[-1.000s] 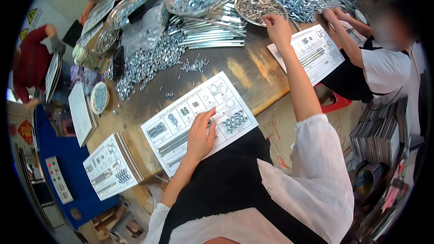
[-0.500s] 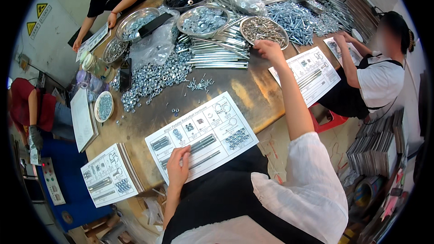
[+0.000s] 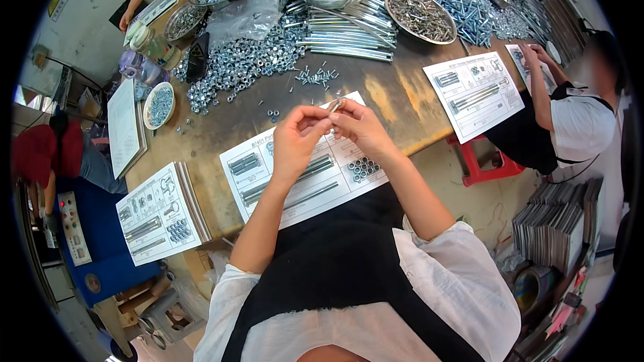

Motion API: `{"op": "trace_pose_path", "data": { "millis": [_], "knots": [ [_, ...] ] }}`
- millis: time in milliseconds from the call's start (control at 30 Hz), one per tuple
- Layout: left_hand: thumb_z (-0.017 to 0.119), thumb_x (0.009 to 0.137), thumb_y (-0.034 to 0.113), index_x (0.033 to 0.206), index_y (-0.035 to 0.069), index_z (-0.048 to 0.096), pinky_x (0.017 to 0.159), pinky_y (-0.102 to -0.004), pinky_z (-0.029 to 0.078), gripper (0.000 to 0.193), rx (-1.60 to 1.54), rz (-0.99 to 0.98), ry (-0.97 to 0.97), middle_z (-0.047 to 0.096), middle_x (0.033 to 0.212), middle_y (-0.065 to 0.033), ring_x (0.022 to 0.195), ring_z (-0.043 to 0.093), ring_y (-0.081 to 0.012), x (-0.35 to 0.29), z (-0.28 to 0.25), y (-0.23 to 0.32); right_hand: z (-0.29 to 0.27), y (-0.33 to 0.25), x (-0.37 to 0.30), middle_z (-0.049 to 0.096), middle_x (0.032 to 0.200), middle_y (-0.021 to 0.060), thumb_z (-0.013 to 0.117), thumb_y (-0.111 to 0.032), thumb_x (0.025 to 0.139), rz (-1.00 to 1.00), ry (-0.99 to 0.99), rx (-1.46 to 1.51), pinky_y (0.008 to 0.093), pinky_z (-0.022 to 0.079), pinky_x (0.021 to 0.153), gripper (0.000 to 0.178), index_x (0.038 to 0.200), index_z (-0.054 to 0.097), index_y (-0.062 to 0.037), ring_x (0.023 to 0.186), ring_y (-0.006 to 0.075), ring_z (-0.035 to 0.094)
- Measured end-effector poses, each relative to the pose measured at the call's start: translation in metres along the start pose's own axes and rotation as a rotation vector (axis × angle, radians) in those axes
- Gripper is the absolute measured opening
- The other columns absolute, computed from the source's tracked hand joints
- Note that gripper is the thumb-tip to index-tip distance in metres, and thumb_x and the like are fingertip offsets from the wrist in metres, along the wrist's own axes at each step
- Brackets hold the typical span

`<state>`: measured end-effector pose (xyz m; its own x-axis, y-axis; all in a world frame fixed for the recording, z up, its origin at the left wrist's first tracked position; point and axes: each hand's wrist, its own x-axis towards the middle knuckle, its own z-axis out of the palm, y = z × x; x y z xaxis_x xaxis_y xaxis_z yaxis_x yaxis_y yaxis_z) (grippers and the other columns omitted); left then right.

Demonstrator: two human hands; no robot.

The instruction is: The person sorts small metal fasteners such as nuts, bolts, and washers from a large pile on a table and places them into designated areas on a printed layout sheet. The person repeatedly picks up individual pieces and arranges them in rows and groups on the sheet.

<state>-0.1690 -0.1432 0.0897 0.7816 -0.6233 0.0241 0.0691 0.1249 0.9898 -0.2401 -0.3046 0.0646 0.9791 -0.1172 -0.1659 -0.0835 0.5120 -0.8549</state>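
Small metal fasteners (image 3: 335, 105) sit pinched between the fingertips of both hands, raised just above the far edge of a printed parts sheet (image 3: 305, 181) that lies on the wooden worktable (image 3: 396, 97); they are too small to tell whether they are screws, washers or nuts. The left hand (image 3: 295, 141) has its thumb and forefinger closed on the fasteners, the other fingers curled loosely. The right hand (image 3: 362, 127) meets it fingertip to fingertip, also closed on them. Both forearms come up from the lower edge over a black apron and white sleeves.

On the sheet, beneath the right wrist, a cluster of nuts (image 3: 362, 169) rests on its printed outline, and long bolts (image 3: 295, 184) lie along the middle of the sheet. Just beyond the hands a little scatter of short screws (image 3: 316, 78) lies on the bare wood. Farther back is a broad heap of hex nuts (image 3: 241, 64), a bundle of long steel rods (image 3: 345, 30), and 1 round metal tray of dark screws (image 3: 420, 15). A second parts sheet (image 3: 475, 92) lies to the right, in front of another person in a white shirt (image 3: 577, 121). A stack of similar sheets (image 3: 159, 211) sits at the table's left corner.
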Motion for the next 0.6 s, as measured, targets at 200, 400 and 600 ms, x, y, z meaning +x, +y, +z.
{"op": "trace_pose_path", "data": {
  "millis": [200,400,600],
  "knots": [
    [0.072,0.086,0.004,0.102,0.004,0.071,0.072,-0.0250,0.053,0.016,0.420,0.012,-0.004,0.072,0.094,-0.0024,0.080,0.066,-0.0093,0.000,0.014,-0.026,-0.047,0.000,-0.017,0.064,0.091,-0.0020,0.068,-0.017,0.096,0.104,0.103,-0.066,0.0227,0.051,0.071,0.018,0.109,0.063,-0.0047,0.077,0.0060,0.060],
    [0.072,0.084,0.011,0.098,0.009,0.072,0.073,-0.0349,0.051,0.014,0.994,0.239,-0.123,0.068,0.087,-0.0042,0.081,0.064,-0.0219,-0.007,0.022,-0.070,-0.067,0.006,-0.034,0.067,0.075,0.0013,0.078,-0.011,0.086,0.072,0.330,-0.937,0.0263,0.051,0.061,0.015,0.091,0.070,0.0002,0.069,0.0081,0.063],
    [0.071,0.081,0.012,0.095,0.010,0.070,0.083,-0.0377,0.045,0.014,1.175,0.412,-0.124,0.061,0.092,-0.0057,0.095,0.057,-0.0248,-0.018,0.029,-0.082,-0.052,0.003,-0.042,0.070,0.073,0.0046,0.079,-0.027,0.081,0.156,0.451,-1.268,0.0361,0.051,0.060,0.020,0.083,0.072,-0.0087,0.067,0.0227,0.068]
  ]
}}
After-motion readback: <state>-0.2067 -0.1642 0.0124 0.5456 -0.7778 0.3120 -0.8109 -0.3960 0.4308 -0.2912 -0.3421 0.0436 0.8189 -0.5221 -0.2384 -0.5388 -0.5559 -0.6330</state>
